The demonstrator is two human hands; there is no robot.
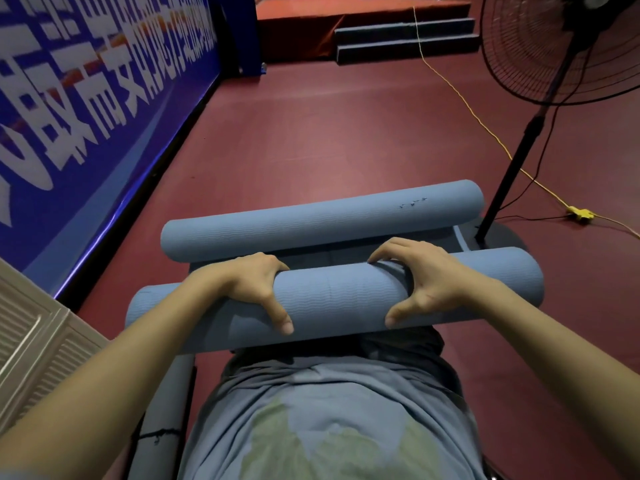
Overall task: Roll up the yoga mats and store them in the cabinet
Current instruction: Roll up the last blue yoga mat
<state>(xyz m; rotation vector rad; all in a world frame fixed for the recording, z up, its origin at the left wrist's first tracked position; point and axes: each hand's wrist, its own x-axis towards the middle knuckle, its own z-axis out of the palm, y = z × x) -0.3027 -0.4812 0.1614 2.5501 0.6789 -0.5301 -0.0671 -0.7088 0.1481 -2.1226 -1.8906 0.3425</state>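
Note:
A rolled blue-grey yoga mat [332, 299] lies crosswise in front of me, held off the floor. My left hand [256, 285] grips it left of the middle, fingers over the top and thumb on the near side. My right hand [422, 278] grips it right of the middle in the same way. A second rolled mat [346, 220] of the same colour lies just beyond, on a flat dark mat [311, 256] on the floor. Another rolled mat [166, 410] lies lengthwise at my lower left, partly hidden by my arm and shirt.
A beige slatted cabinet [38, 341] stands at the left edge. A blue banner wall [86, 98] runs along the left. A black standing fan [540, 98] rises at the right, its base behind the mats. A yellow cable [485, 126] and plug strip [580, 213] cross the red floor.

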